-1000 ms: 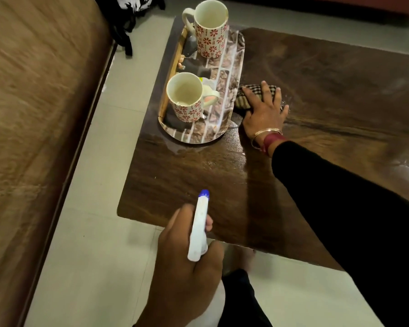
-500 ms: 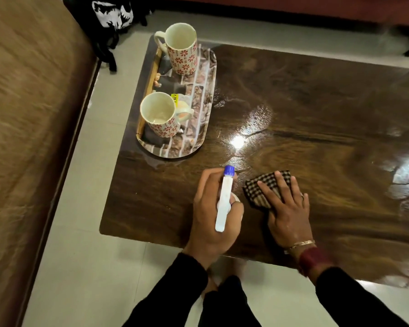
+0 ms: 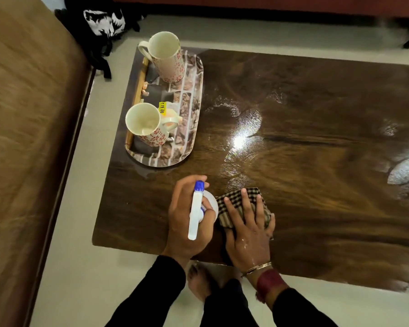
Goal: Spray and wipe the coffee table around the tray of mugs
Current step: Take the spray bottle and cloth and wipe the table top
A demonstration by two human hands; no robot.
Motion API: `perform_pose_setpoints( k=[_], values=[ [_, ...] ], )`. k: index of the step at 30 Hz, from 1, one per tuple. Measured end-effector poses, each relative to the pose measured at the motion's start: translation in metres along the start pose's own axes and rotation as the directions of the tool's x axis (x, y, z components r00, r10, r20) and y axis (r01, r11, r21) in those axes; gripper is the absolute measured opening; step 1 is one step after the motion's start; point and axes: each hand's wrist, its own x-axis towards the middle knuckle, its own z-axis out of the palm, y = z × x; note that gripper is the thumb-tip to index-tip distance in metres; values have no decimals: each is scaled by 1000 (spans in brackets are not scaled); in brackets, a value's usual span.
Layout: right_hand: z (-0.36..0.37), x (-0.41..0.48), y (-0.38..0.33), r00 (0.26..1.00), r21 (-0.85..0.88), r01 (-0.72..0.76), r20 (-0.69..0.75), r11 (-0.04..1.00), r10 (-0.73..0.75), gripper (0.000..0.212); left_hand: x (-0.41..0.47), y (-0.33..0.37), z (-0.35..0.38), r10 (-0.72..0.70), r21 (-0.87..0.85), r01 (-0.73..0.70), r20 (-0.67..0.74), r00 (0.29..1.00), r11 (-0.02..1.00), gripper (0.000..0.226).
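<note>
Tray taken as landmark: oblong, brick-and-stone print, set at the far left end of the dark wood-grain tabletop, long axis running away from the viewer. Two mugs on the tray, white with red flower print. Far mug upright at the tray's far end, handle to the left; interior pale, no contents visible. Near mug upright at the tray's near end, handle to the right; interior pale, a faint sheen at the bottom, contents not determinable. Yellow price sticker on the tray between the mugs.

Nearer than the tray, close to the tabletop's near edge: left hand wrapped tight round a white spray bottle, blue nozzle pointing toward the tray. Just right of it, right hand pressed flat, fingers spread, on a checked cloth lying on the tabletop; not gripping anything. Bangle and red band on that wrist. Both sleeves black.

Right of the tray, wet streaks and glare on the tabletop. Left of the tray, pale floor, then a brown bed edge.
</note>
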Motion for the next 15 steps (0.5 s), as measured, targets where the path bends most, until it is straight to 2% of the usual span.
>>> perform_pose_setpoints(
  k=[5,11,15],
  values=[
    [1,1,3,999,-34,35,17,999,-34,69,-8,-12,1,-36,26,35,17,999,999,64],
    [1,3,4,999,-111,45,14,993,-44,75,-23,-30,-5,-93,57,89,77,993,994,97],
    [-12,2,5,997,-62,82,2,995,-82,94,-38,-42,-33,-159,46,154,150,976,987,92]
  ],
)
